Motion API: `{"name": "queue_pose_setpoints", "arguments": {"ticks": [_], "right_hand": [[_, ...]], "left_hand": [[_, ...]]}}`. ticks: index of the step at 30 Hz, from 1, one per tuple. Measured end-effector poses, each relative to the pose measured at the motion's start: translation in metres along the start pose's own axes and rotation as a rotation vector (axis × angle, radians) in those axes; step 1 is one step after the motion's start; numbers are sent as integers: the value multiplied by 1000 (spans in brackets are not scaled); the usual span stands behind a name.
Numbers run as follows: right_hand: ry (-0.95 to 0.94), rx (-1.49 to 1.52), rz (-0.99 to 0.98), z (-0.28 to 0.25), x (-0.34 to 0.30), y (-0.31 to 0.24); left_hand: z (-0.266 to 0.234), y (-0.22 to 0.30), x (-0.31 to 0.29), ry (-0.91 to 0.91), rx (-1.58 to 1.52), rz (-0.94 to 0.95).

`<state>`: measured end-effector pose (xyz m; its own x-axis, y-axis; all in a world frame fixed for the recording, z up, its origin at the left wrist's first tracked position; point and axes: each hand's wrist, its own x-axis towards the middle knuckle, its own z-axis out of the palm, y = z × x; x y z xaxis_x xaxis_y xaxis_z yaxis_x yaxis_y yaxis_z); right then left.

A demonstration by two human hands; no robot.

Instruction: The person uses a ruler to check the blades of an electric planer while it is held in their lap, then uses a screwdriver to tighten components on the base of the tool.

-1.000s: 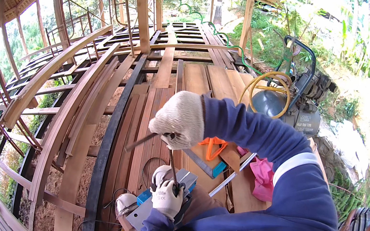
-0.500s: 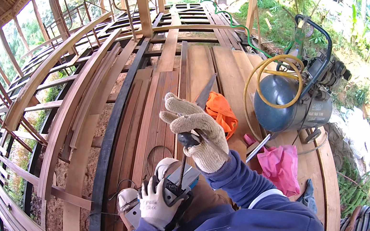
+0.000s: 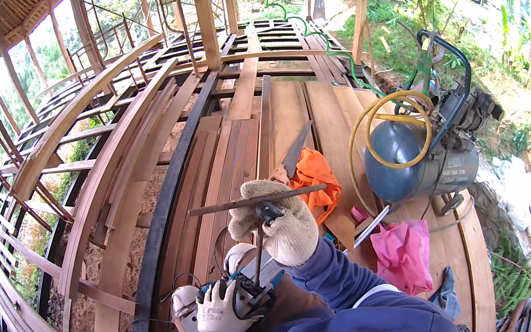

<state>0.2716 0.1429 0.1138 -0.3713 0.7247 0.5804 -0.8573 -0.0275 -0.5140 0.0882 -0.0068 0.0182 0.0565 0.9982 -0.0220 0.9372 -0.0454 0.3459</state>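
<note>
My right hand [image 3: 289, 234], in a cream knitted glove, is closed at the top of a T-shaped metal wrench. Its rusty crossbar [image 3: 224, 210] slants across the fingers, and a black head [image 3: 267, 211] shows at the palm. The shaft runs down to a blue-and-grey power tool [image 3: 257, 295] near my feet. In a white glove with dark fingertips, my left hand [image 3: 220, 317] grips this tool's near left side. The shaft's lower end meets the tool's dark part, but the exact joint cannot be made out.
Beyond my right hand lie a handsaw [image 3: 295, 148] and an orange cloth [image 3: 312, 177]. A pink bag [image 3: 403, 254] and a blue air compressor [image 3: 412, 163] with a yellow hose [image 3: 374, 114] are at right. Long planks [image 3: 239, 155] and a dark beam [image 3: 171, 200] border frame gaps at left.
The crossbar has swung from pointing away along my hand to lying across it. My right fingers, raised and spread before, have come down and curled in. My left hand stays on the power tool.
</note>
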Motion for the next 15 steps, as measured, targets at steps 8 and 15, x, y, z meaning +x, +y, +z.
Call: {"name": "queue_pose_setpoints", "arguments": {"ticks": [8, 15], "right_hand": [[-69, -562, 201, -15, -39, 12], [-251, -1242, 180, 5, -33, -5]], "left_hand": [[2, 11, -1, 40, 120, 1], [-11, 2, -4, 109, 54, 79]]}}
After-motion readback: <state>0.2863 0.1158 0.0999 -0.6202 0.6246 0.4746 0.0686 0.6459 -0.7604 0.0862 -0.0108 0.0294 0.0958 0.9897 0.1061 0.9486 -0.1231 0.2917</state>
